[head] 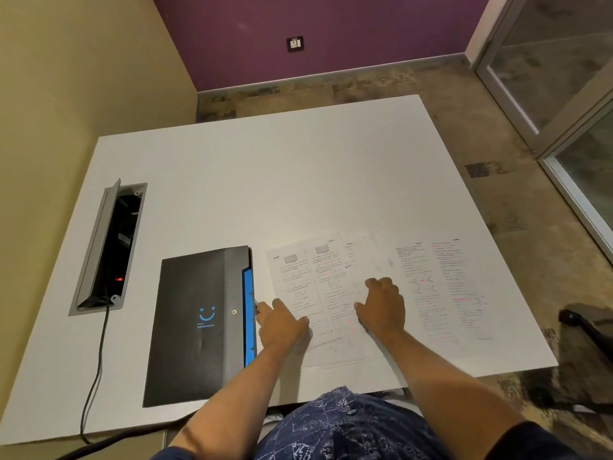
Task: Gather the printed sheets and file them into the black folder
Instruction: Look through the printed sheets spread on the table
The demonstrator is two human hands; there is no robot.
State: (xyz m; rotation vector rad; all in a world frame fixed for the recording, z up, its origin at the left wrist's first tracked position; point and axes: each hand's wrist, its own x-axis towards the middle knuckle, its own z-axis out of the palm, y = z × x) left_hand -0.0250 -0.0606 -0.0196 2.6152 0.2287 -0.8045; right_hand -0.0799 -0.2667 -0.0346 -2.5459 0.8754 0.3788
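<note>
White printed sheets (331,293), marked with black text and pink highlights, are lying overlapped across the near part of the flat white table (265,177). Just to their left the closed black folder (199,327) with a blue smile logo and blue edge is lying flat. The left hand (282,322) is pressing down flat on the leftmost sheet, fingers spread toward the folder's edge. The right hand (383,305) is resting open on the middle sheets, fingers curled slightly, gripping nothing.
</note>
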